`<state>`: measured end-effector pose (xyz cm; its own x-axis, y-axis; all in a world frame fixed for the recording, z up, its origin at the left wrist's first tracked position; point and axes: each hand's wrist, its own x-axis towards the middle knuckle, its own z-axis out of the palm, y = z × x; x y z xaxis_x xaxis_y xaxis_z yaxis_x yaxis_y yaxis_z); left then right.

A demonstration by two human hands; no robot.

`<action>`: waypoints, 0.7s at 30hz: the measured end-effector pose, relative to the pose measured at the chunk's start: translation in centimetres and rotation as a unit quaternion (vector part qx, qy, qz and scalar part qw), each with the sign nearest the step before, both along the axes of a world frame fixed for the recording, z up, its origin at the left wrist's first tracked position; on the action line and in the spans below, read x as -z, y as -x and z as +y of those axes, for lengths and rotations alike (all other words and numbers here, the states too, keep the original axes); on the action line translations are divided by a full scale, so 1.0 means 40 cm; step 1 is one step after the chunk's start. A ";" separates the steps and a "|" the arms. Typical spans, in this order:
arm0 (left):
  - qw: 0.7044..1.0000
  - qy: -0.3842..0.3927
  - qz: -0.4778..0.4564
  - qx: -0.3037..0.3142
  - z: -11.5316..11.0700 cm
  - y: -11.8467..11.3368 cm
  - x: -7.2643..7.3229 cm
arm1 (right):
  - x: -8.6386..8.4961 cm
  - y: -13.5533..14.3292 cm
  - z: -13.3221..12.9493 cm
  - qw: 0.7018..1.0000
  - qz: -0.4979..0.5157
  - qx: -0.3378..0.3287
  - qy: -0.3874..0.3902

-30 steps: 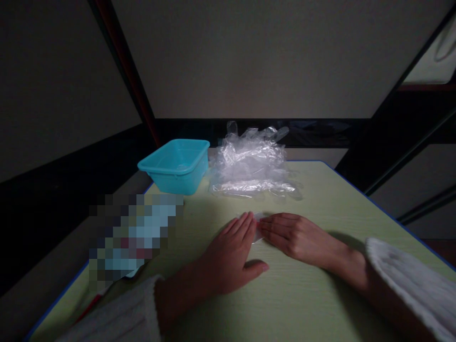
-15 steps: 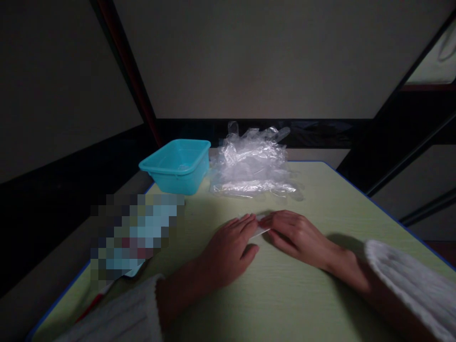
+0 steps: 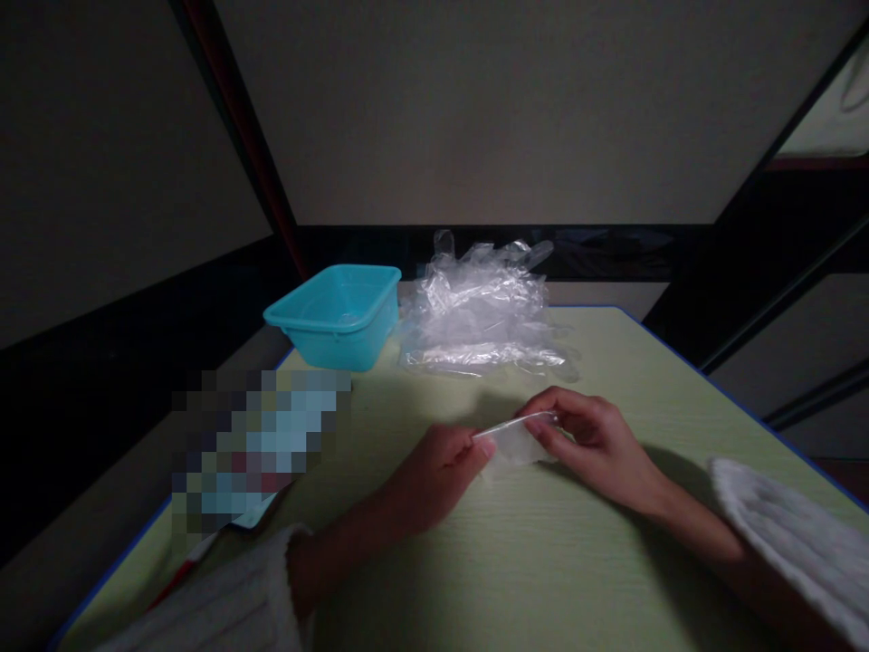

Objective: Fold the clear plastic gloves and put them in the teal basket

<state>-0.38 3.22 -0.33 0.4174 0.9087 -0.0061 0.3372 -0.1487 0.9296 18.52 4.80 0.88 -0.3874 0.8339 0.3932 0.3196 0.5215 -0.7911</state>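
Observation:
My left hand (image 3: 441,475) pinches the left end of a folded, translucent disposable plastic glove (image 3: 517,445) between thumb and fingers. At its other end, my right hand (image 3: 590,444) grips the same glove by the upper edge. The glove is lifted a little off the table, its lower part hanging loose between the hands. Beyond them lies a heap of clear plastic gloves (image 3: 482,312), with finger shapes sticking out. To the left of the heap stands a turquoise plastic basket (image 3: 332,342), with something clear and shiny at its bottom.
Near the left edge of the light green table (image 3: 543,570) lies a pixelated flat object (image 3: 272,453), probably a phone, with a red and white cable (image 3: 180,575) by it. The table has a blue rim; a pale wall panel (image 3: 475,118) rises behind.
My hands were pressed low over the glove, left fingers flat on it. Now both pinch it and hold it up; my right hand has shifted slightly right, showing more of the glove.

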 end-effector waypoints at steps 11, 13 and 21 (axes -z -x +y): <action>0.929 0.305 -0.208 -0.011 0.000 -0.008 -0.011 | -0.006 0.004 0.005 0.956 0.196 -0.028 0.214; 0.927 0.309 -0.211 -0.008 0.003 -0.004 -0.007 | -0.006 0.002 0.008 0.954 0.191 -0.044 0.227; 0.925 0.314 -0.215 -0.009 0.014 -0.002 0.007 | 0.003 0.000 0.005 0.959 0.104 -0.075 0.252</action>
